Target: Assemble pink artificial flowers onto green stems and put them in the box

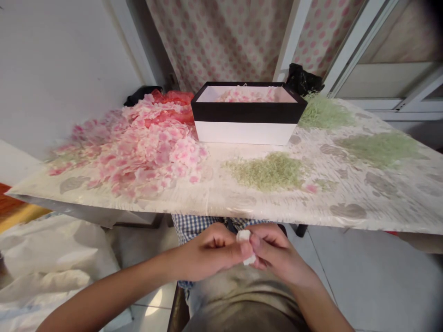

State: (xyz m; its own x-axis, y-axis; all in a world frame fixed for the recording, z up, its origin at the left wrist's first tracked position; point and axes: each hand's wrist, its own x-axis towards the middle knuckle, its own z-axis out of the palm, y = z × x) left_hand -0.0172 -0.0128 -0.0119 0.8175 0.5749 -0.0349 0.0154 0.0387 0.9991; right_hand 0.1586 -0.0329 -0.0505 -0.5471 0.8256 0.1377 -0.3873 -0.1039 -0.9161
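Observation:
My left hand [212, 252] and my right hand [278, 253] meet over my lap, below the table's front edge. Between their thumbs and fingers is a small white piece [244, 236] with a scalloped edge, perhaps a stack of fabric petals. Both hands are closed on it, and the fingers cover much of it. Up on the table, a large heap of pink and white artificial petals [152, 147] lies to the left. Near the middle is a loose pile of small green sprigs [270, 170], with a pink petal piece [311, 188] beside it.
At the table's back stands a black and white box [245, 131] with pink petals inside. Two more green bunches [323, 110] [384, 147] lie right on the patterned tablecloth [235, 203]. A black plastic bag [302, 80] sits behind. White sacks [51, 249] rest on the floor, lower left.

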